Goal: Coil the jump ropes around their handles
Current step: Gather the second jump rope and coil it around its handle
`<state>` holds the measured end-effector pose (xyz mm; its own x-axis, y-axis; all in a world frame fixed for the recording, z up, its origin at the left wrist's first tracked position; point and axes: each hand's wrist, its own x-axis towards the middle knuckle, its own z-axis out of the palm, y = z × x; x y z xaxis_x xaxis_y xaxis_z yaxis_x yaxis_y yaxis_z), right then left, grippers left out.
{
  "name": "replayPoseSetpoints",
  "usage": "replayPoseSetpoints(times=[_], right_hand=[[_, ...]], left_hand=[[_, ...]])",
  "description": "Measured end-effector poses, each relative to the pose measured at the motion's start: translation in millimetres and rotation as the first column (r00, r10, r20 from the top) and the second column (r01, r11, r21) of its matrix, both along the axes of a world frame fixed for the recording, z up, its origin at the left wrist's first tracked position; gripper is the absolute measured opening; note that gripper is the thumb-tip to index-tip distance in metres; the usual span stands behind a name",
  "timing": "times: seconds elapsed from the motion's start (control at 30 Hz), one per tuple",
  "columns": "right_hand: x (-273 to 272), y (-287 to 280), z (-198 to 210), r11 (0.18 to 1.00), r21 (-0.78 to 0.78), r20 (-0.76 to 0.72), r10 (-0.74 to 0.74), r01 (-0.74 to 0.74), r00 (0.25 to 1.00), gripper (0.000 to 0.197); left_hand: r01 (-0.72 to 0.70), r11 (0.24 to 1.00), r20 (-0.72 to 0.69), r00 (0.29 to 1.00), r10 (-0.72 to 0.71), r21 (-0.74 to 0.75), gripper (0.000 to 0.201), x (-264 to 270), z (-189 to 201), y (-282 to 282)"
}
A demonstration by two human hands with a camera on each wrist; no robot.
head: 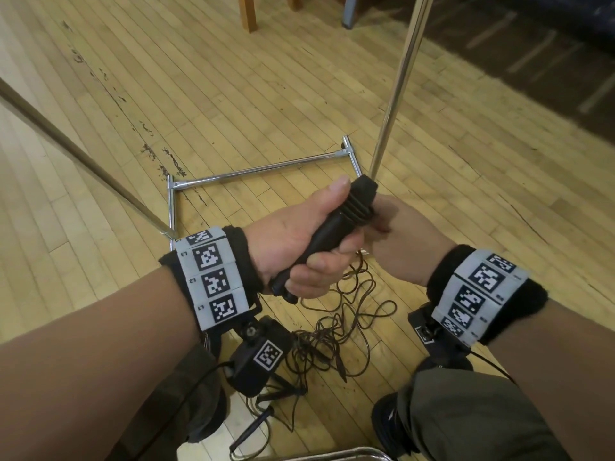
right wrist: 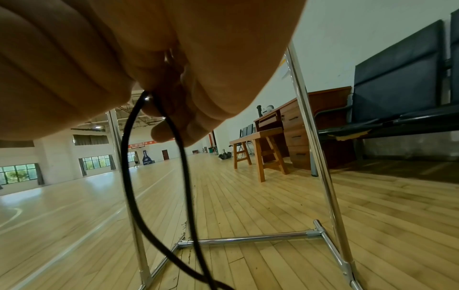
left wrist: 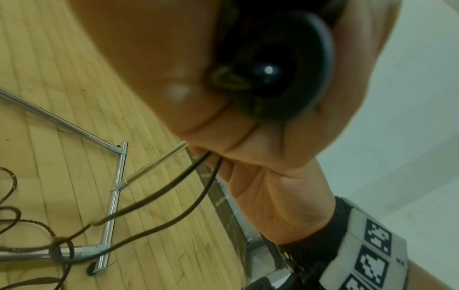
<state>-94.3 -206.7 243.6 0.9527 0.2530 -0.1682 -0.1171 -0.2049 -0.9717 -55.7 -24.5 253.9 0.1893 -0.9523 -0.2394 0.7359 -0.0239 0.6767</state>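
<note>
Two handles (head: pixel 327 234) sit inside left-hand fingers (head: pixel 316 266); right fingers (head: pixel 382 221) pinch rope (right wrist: pixel 129 157).

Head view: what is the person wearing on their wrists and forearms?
Forearms are bare, no sleeves. Each wrist carries a black fuzzy band with a strip of grey-white blocks printed with black square tags: left wristband, right wristband. Under each hangs a small black camera; the left camera bears one more tag and trails a thin black cable. The right camera is mostly hidden.
</note>
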Motion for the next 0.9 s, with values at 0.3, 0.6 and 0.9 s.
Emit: replayPoseSetpoints(times=[0.3,0.6,0.9], right_hand=[[0,2,9,0.993,-0.121,-0.034,-0.006,0.002,0.999,0.038],[8,-7,13,0.924,-0.382,-0.043,-0.012,-0.006,0.999,0.030],[6,6,17,0.914,-0.400,-0.132,0.020,-0.072,0.991,0.030]], left_hand=[[-0.074,0.996,0.030,0.997,0.073,0.050,0.065,7,4,7],[-0.237,0.896,0.422,0.905,0.062,0.376,0.042,23,6,9],[-0.666,0.469,0.814,0.503,-0.291,0.580,0.023,25,8,-4]])
